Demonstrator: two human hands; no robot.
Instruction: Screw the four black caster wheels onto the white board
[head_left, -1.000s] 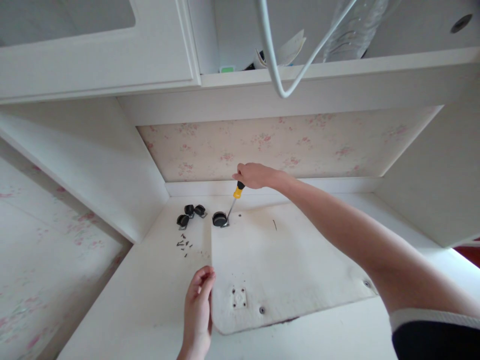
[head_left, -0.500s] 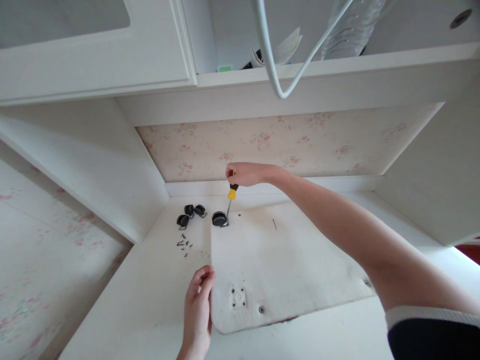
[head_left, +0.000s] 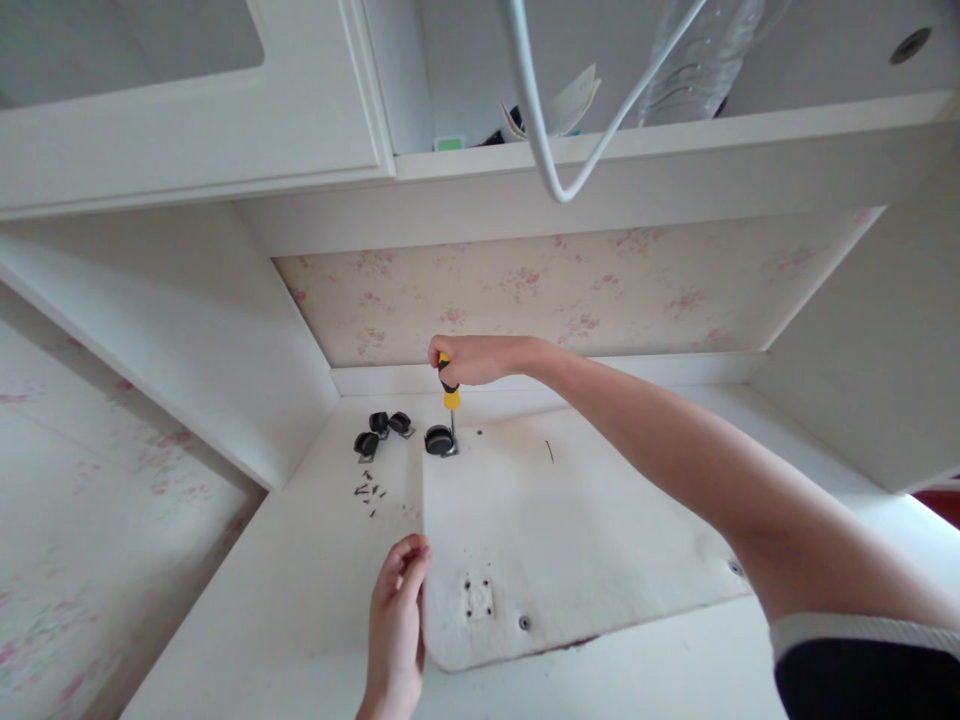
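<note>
White board (head_left: 600, 520) lies flat on the white desktop (head_left: 285, 620), its left edge right against the left hand (head_left: 397, 605), its far-left corner below the right hand (head_left: 471, 360), the right forearm (head_left: 660, 450) slanting across above it; down at the near left, the left hand has its fingers curled and the fingertips touch the board's edge, though whether they pinch it I cannot tell; up at the far end, the right hand is closed around a yellow-and-black screwdriver (head_left: 451, 398), fist wrapped over the handle, shaft pointing nearly straight down; and there at its lower end sits a black caster (head_left: 438, 440), on the far-left corner of the board, the shaft just beside its wheel, at the metal plate (head_left: 451, 450); off to the left, on the desktop, three loose casters (head_left: 365, 445) huddle together, beyond the left hand; smallest of all, a scatter of dark screws (head_left: 366, 490) lies between those casters and the left hand.
</note>
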